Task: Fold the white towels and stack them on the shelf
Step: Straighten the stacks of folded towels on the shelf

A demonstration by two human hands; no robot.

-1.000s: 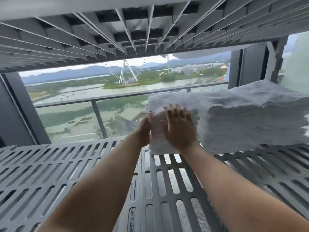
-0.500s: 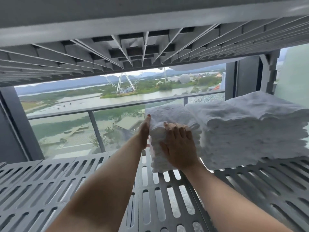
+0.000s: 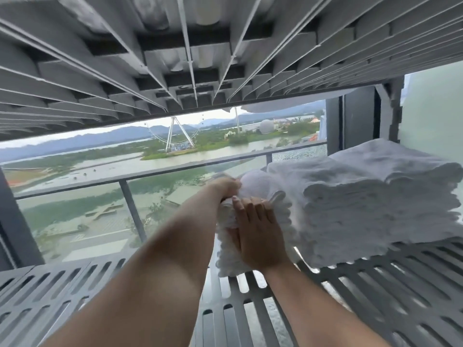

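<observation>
A narrow stack of folded white towels [image 3: 255, 182] stands on the grey slatted shelf [image 3: 105, 284], tight against a larger, wider stack of white towels [image 3: 375, 211] to its right. My left hand [image 3: 225, 187] reaches over the narrow stack's top left corner, and its fingers curl into the top towel. My right hand [image 3: 260, 234] lies flat against the front face of that stack with straight fingers. The top towel bulges up between the two hands.
The ribbed underside of the shelf above [image 3: 200, 58] hangs close overhead. Behind the shelf are a glass balcony railing [image 3: 150, 171] and a dark window post [image 3: 358, 116]. The shelf's left half holds nothing.
My left hand has moved from the stack's left side up onto its top and curled into the towel. My right hand stays pressed on the front. The camera has moved closer.
</observation>
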